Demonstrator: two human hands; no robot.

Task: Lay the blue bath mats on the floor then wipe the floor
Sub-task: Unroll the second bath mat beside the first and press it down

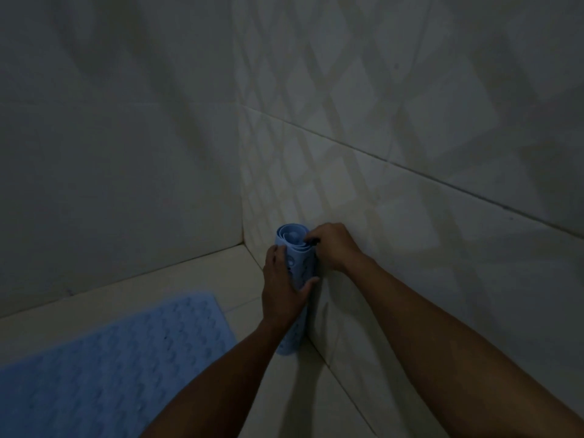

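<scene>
A rolled blue bath mat stands upright on the pale tiled floor, against the right wall near the corner. My left hand wraps around the middle of the roll, thumb on its right side. My right hand pinches the roll's top edge, fingers hooked into the open end. A second blue bath mat with a bumpy surface lies flat on the floor at the lower left.
Tiled walls meet in a corner just behind the roll. The right wall runs close along my right arm. A strip of bare floor lies between the flat mat and the roll. The room is dim.
</scene>
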